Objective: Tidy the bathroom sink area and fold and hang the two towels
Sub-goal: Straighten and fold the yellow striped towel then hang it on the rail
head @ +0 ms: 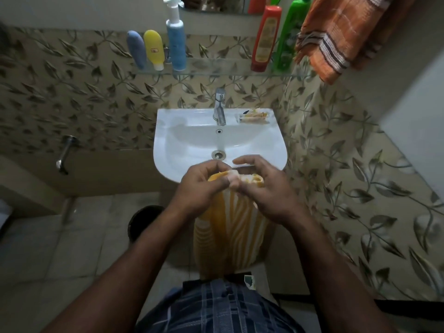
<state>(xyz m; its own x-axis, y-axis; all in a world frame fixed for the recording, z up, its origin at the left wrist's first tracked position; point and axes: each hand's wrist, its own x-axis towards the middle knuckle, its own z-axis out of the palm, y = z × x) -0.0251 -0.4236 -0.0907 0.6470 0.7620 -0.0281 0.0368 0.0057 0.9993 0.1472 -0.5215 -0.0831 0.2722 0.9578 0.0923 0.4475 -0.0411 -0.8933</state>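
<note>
We are pinching the towel (pixel 228 227) by its bunched top edge, left hand (pixel 201 186) and right hand (pixel 262 188) both closed on it before the sink (pixel 168 145); soft, light, hanging limp, best gripped at corners.

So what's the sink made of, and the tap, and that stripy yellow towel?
The sink looks like glazed white ceramic: smooth, with soft shine. The tap looks like polished metal, silvery and reflective. The yellow towel, gripped by the left hand and right hand, looks like thin woven cotton: it hangs in soft folds, though the fibre is a guess.
</note>
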